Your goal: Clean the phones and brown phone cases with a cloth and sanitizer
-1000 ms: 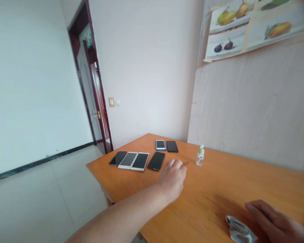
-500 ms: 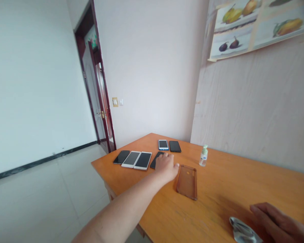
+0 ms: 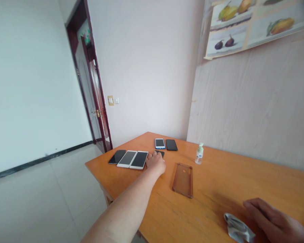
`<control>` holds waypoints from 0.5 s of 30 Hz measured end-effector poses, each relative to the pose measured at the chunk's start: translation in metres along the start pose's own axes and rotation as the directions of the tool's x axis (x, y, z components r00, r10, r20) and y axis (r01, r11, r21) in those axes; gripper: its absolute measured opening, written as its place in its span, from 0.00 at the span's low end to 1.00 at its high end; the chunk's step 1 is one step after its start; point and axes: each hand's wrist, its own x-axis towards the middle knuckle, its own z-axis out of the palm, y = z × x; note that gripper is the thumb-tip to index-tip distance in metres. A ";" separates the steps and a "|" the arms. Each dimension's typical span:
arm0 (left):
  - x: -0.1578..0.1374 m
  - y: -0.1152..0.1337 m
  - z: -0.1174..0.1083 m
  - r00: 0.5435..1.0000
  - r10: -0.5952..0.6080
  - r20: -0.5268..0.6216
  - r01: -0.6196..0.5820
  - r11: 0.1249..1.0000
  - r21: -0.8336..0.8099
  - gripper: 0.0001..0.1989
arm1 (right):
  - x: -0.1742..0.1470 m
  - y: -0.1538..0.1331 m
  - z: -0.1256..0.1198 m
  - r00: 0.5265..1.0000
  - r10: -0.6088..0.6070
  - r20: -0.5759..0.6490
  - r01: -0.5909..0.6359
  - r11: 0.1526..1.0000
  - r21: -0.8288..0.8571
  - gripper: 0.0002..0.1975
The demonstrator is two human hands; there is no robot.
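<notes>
My left hand (image 3: pixel 156 163) reaches across the table and is closed over a black phone (image 3: pixel 162 153), its fingers at the left edge and the thumb side at the right. Most of that phone is hidden under the hand. Just left of it lie two white-framed phones (image 3: pixel 138 160) and a black phone (image 3: pixel 117 156), side by side. A brown see-through phone case (image 3: pixel 183 180) rests to the hand's right. My right hand (image 3: pixel 275 219) is at the lower right, loosely open with slightly bent fingers, beside a crumpled grey cloth or wrapper (image 3: pixel 238 228).
Farther back are a blue-cased phone (image 3: pixel 159 143) and another black phone (image 3: pixel 171 145). A small clear pump bottle (image 3: pixel 199 153) with a pale green top stands upright on the wooden table (image 3: pixel 218 182). Walls border the table's far side.
My left hand has shifted slightly left on the black phone and now covers more of its left side. My right hand stays by the grey cloth or wrapper. The view has turned slightly.
</notes>
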 end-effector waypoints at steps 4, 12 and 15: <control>0.004 -0.006 -0.004 1.000 -0.021 -0.002 0.020 0.987 -0.160 0.19 | -0.002 -0.002 -0.003 0.985 0.054 0.167 -0.054 0.999 -0.001 0.18; 0.008 -0.005 -0.013 0.985 -0.077 0.155 0.168 0.638 -0.751 0.24 | -0.003 -0.022 -0.007 0.997 0.029 0.072 -0.030 0.999 0.013 0.16; 0.007 -0.002 -0.019 0.949 0.015 0.314 0.286 0.374 -0.882 0.18 | -0.004 -0.028 -0.009 0.998 0.025 0.061 -0.026 0.999 0.020 0.16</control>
